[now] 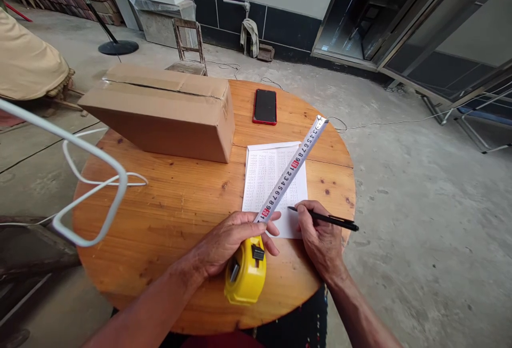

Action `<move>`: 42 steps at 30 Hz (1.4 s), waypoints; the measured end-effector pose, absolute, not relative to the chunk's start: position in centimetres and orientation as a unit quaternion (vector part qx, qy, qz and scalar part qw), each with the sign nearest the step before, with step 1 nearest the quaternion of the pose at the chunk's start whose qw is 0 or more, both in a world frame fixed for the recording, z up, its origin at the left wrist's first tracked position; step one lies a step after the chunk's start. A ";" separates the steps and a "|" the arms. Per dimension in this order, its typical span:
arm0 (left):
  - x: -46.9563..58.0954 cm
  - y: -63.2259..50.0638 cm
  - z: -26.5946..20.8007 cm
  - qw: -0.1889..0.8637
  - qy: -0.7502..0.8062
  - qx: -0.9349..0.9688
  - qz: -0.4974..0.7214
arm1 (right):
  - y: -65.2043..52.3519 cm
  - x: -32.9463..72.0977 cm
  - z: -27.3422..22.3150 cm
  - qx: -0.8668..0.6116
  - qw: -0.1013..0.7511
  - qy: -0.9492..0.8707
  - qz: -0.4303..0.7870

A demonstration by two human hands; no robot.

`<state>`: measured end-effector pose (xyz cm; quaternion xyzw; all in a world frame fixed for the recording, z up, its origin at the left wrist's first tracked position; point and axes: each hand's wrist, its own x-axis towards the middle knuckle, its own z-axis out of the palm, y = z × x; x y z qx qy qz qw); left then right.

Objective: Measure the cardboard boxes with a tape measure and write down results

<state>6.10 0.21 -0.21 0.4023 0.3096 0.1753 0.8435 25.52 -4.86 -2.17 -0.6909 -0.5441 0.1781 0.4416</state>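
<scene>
My left hand (236,236) grips the extended blade of a tape measure (248,278), thumb on top and fingers beneath. The yellow case hangs just below that hand, and the numbered blade runs up and to the right across a sheet of paper (260,177). Its metal end hook lies past the paper's upper right corner. In my right hand (322,239) is a black pen (334,221), its tip pointing left over the lower part of the sheet. Whether the tip touches the paper I cannot tell. Rows of small printed characters cover the page.
A closed cardboard box (180,119) stands on the round wooden table (192,199) at the back left. Behind the paper lies a red-edged phone (264,106). A white bent tube or cable (120,177) juts in from the left. Beyond stands a wooden chair (188,44).
</scene>
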 end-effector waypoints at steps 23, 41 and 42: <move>6.4 0.1 0.1 0.844 0.298 0.403 0.191 | -5.1 25.8 -1.9 -0.650 0.521 -0.530 0.158; 6.0 -0.4 -0.2 0.855 0.296 0.364 0.223 | -7.8 28.6 -2.4 -0.646 0.264 -0.711 -0.082; 6.0 -0.4 0.0 0.856 0.293 0.360 0.226 | -8.8 28.5 -3.0 -0.644 0.280 -0.707 -0.084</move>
